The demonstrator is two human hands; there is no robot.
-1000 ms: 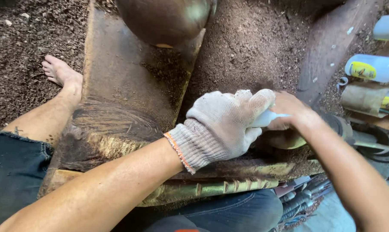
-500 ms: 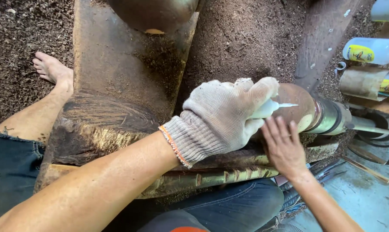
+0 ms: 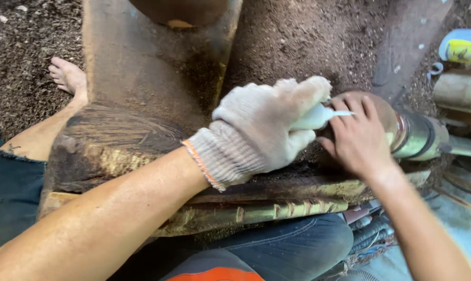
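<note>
Since half a second ago the right hand (image 3: 357,136) has slid up onto the round brown piece (image 3: 383,122), fingers spread flat, gripping nothing. The gloved left hand (image 3: 266,127) is closed round a white tool (image 3: 324,115), tip beside the piece. Beyond lies sawdust (image 3: 308,41).

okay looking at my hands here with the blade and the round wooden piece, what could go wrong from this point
1. The bare right hand rests on the round wooden piece right beside the pale blade held in the gloved left hand; a slip could cut those unprotected fingers.
2. The bare foot lies on the shavings-covered ground beside the wooden block; a dropped tool or splinter could hurt it.
</note>
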